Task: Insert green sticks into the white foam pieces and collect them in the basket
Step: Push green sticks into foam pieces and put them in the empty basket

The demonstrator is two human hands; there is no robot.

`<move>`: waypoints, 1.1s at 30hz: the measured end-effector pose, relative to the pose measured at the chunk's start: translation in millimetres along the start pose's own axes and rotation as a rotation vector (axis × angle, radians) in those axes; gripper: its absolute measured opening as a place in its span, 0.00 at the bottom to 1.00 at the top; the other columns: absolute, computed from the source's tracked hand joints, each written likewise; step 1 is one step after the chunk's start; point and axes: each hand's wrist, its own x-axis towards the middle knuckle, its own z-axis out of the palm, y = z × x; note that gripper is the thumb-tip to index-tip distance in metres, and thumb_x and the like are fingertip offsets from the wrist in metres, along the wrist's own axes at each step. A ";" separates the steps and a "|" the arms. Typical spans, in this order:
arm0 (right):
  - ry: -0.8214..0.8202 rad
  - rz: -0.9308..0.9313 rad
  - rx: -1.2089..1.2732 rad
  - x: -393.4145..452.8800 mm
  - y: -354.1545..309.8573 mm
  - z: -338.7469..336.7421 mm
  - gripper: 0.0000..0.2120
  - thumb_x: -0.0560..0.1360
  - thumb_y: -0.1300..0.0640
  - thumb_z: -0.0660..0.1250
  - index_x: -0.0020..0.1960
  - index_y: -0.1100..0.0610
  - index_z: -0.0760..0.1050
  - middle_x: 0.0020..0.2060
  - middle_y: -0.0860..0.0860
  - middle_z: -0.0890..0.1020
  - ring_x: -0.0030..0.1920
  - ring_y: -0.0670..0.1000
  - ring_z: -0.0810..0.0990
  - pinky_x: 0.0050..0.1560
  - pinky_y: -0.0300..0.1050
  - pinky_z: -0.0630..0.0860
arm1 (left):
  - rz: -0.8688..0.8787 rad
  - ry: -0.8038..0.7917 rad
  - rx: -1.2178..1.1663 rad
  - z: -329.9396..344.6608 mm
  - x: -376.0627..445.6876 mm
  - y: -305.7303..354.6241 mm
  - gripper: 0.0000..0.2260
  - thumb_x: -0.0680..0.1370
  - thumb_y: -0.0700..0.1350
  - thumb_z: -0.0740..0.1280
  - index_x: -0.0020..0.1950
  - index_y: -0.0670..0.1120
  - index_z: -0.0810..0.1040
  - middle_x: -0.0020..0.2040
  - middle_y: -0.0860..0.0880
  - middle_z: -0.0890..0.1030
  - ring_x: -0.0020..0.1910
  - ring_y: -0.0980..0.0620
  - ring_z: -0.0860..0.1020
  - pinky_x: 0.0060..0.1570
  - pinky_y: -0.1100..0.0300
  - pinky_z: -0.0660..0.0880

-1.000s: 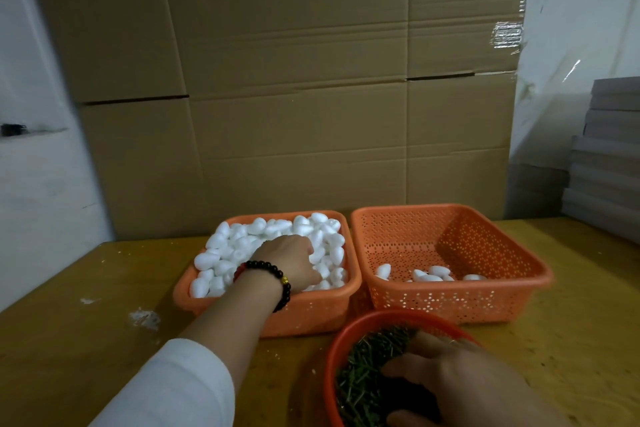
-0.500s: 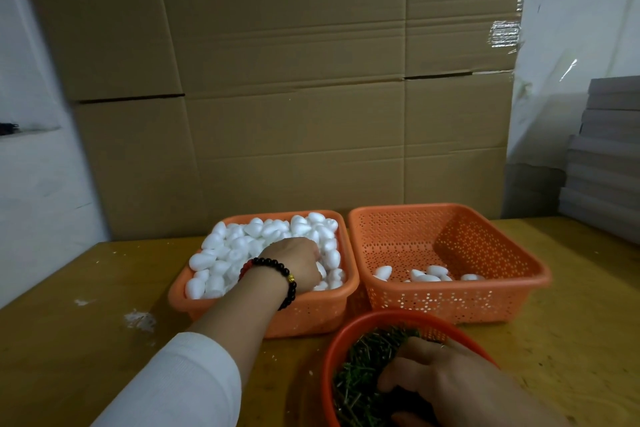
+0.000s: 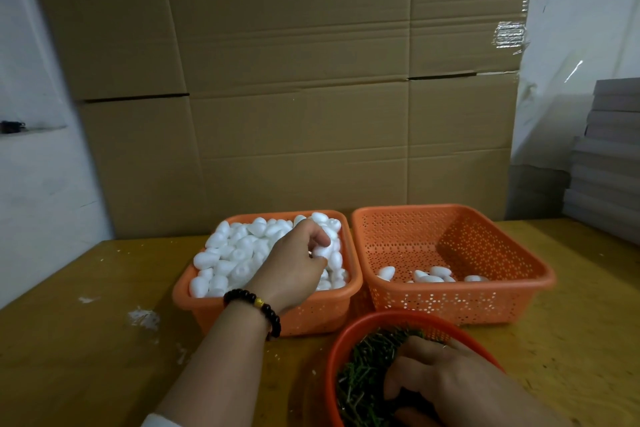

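An orange basket (image 3: 242,314) on the left is heaped with white egg-shaped foam pieces (image 3: 235,253). My left hand (image 3: 294,264), a dark bead bracelet at the wrist, pinches one foam piece (image 3: 325,250) just above the pile. To the right stands a second orange basket (image 3: 519,253) holding several foam pieces (image 3: 429,274) on its floor. A round red-orange bowl (image 3: 349,333) of green sticks (image 3: 367,367) sits at the front. My right hand (image 3: 446,381) is down in the bowl with fingers curled among the sticks; whether it holds one is hidden.
Everything stands on a yellowish wooden table (image 3: 86,357) with white foam crumbs (image 3: 142,317) at the left. Stacked cardboard boxes (image 3: 294,80) wall off the back. Grey flat slabs (image 3: 606,156) are piled at the far right.
My left hand has turned and lifted slightly out of the pile with a foam piece pinched in its fingers. My right hand stays in the stick bowl.
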 end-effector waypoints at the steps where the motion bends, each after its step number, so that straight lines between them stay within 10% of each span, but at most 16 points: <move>1: 0.033 0.039 -0.168 5.8 6.0 -2.0 0.15 0.77 0.38 0.55 0.63 0.36 0.65 0.61 0.34 0.67 0.68 0.38 0.62 0.56 0.39 0.47 | -0.030 -0.034 -0.112 0.9 -5.1 2.8 0.10 0.78 0.40 0.63 0.47 0.57 0.71 0.50 0.56 0.77 0.45 0.59 0.77 0.41 0.69 0.72; 6: 0.204 -0.062 -0.105 11.6 13.4 2.1 0.14 0.77 0.38 0.56 0.62 0.34 0.65 0.60 0.33 0.67 0.66 0.36 0.63 0.59 0.38 0.47 | -0.082 -0.183 -0.657 5.1 -20.3 16.3 0.19 0.78 0.30 0.61 0.60 0.53 0.72 0.53 0.46 0.82 0.40 0.56 0.78 0.43 0.62 0.76; 10: 0.210 -0.017 -0.099 9.6 15.6 -0.5 0.13 0.77 0.38 0.57 0.61 0.33 0.66 0.59 0.33 0.68 0.65 0.38 0.64 0.55 0.27 0.27 | -0.042 -0.368 -0.857 4.7 -26.4 21.4 0.19 0.78 0.27 0.57 0.63 0.45 0.75 0.55 0.42 0.81 0.40 0.55 0.76 0.41 0.61 0.75; 14: 0.274 -0.054 -0.073 9.9 19.8 1.9 0.13 0.76 0.37 0.57 0.61 0.33 0.64 0.58 0.33 0.67 0.61 0.36 0.66 0.58 0.35 0.50 | -0.042 -0.499 -1.007 5.7 -31.1 26.8 0.16 0.77 0.27 0.58 0.60 0.40 0.75 0.54 0.40 0.82 0.41 0.52 0.78 0.42 0.59 0.77; 24: 0.316 -0.037 -0.013 9.4 23.3 -0.1 0.13 0.69 0.35 0.64 0.52 0.37 0.74 0.49 0.30 0.73 0.55 0.31 0.68 0.63 0.25 0.43 | -0.083 -0.604 -1.208 4.4 -38.1 40.5 0.12 0.72 0.33 0.69 0.54 0.40 0.76 0.52 0.38 0.81 0.44 0.44 0.82 0.41 0.55 0.81; 33: 0.303 0.011 0.064 8.5 22.6 -5.2 0.12 0.66 0.34 0.68 0.42 0.41 0.76 0.44 0.34 0.75 0.53 0.36 0.73 0.59 0.30 0.61 | -0.210 -0.492 -1.267 12.9 -39.5 44.0 0.11 0.67 0.40 0.73 0.44 0.40 0.74 0.42 0.40 0.81 0.35 0.50 0.80 0.31 0.61 0.78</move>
